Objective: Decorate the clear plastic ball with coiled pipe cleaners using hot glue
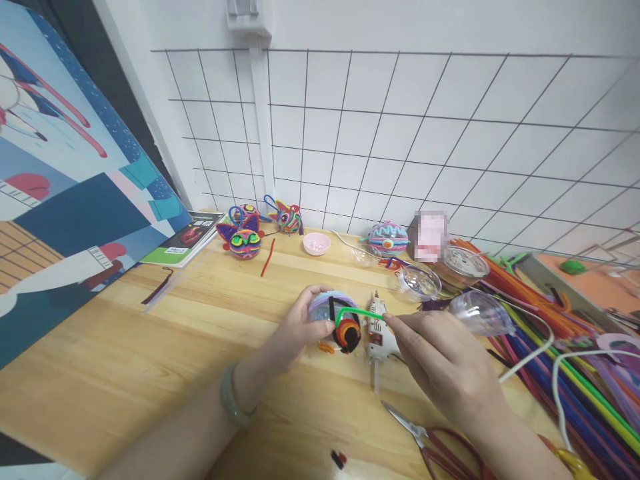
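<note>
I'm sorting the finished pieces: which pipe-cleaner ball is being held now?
The lilac ball with the red-and-black spiral, gripped by the left hand; the other balls sit untouched near the wall.

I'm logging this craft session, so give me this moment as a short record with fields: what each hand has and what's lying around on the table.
Left hand: holds the wrapped ball, lavender, with a red, orange and black spiral
Right hand: pinches the green pipe cleaner, its bent end at the ball
Between hands: glue gun lying on the table
Front right: scissors
Right side: pile of pipe cleaners
Back: finished figures, pink bowl
</note>
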### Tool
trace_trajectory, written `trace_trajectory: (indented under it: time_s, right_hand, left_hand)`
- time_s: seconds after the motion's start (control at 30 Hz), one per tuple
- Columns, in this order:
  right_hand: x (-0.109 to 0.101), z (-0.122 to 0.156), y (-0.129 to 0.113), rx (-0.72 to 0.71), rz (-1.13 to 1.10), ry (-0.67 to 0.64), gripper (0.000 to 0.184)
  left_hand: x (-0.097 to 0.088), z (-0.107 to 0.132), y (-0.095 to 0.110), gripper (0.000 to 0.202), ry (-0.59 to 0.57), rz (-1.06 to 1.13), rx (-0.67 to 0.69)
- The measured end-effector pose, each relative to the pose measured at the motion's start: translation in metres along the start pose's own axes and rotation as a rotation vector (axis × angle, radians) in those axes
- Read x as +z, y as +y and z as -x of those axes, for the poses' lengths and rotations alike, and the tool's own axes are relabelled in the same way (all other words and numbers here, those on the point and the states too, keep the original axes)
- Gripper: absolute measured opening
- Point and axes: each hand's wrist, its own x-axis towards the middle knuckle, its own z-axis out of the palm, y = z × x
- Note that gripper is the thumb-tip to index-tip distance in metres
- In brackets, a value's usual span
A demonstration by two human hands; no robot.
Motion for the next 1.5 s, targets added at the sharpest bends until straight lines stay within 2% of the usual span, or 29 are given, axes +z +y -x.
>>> trace_trajectory:
  time_s: [0.5, 0.63, 0.87, 1.1, 1.33, 1.5]
  right_hand:
    - [0.002, -0.003, -0.002, 0.036, -0.001, 0.03, 0.029]
    - [0.002, -0.006, -0.006, 0.058, -0.068, 0.057, 0.034]
    - [0.007, -0.004, -0.016, 0.091, -0.167, -0.008, 0.045]
    - [0.006, -0.007, -0.022, 0.073, -0.159, -0.065, 0.039]
    - [0.006, -0.01, -0.022, 0.097, -0.213, -0.06, 0.037]
    - [0.004, -0.012, -0.02, 0.082, -0.205, -0.119, 0.027]
  left_hand:
    - [0.0, -0.001, -0.002, 0.052, 0.014, 0.004, 0.034]
    - [-0.002, -0.001, -0.004, 0.05, -0.016, -0.031, 0.053]
    - [0.0, 0.004, -0.009, 0.052, -0.093, -0.103, 0.037]
    - [0.004, 0.007, -0.008, 0.052, -0.111, -0.1, 0.016]
    - [0.009, 0.009, -0.006, 0.051, -0.138, -0.111, -0.013]
    - [0.01, 0.01, -0.005, 0.051, -0.178, -0.129, -0.054]
